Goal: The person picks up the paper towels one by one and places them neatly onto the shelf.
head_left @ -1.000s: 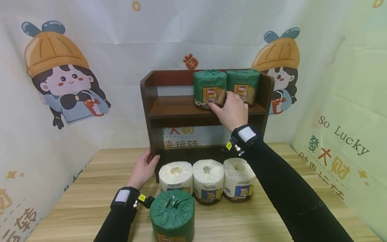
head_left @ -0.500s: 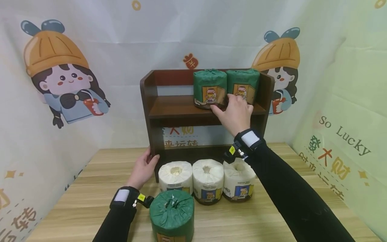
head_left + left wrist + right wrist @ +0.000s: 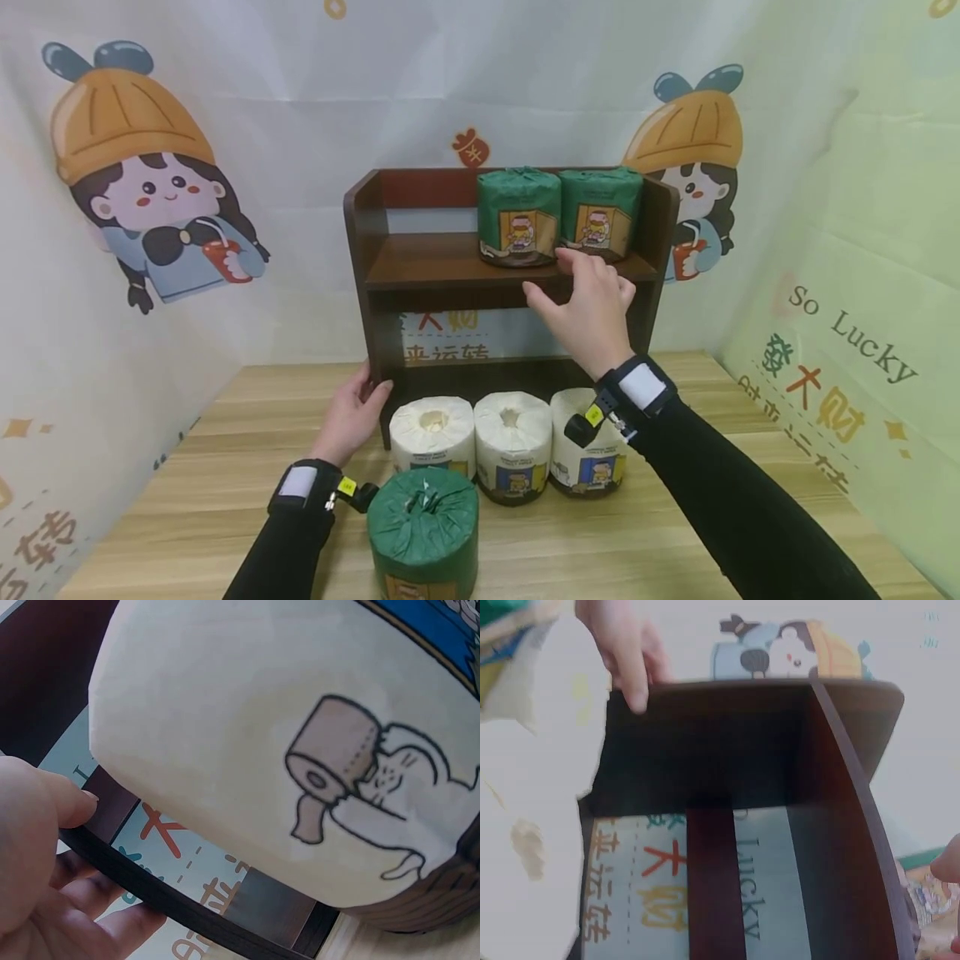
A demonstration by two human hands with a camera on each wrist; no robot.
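Observation:
A dark brown two-tier shelf [image 3: 442, 260] stands on the table. My left hand [image 3: 351, 417] holds its left side panel low down, the thumb on one face and the fingers on the other, as the left wrist view shows. On the upper tier two green-wrapped toilet rolls, a left one [image 3: 519, 196] and a right one [image 3: 607, 192], stand side by side at the right. My right hand [image 3: 588, 308] is in front of that tier's edge, just below the rolls, thumb and fingers spread with nothing between them.
In front of the shelf stand three white-wrapped toilet rolls in a row, a left [image 3: 432, 433], a middle [image 3: 513, 442] and a right one [image 3: 585, 467], partly hidden by the right wrist camera. Another green roll [image 3: 423, 533] is nearest, on the wooden table [image 3: 217, 475].
My right hand has let go of the left green roll on the upper tier and drawn back, down and slightly right. That roll has stayed put. The left hand keeps its hold on the shelf.

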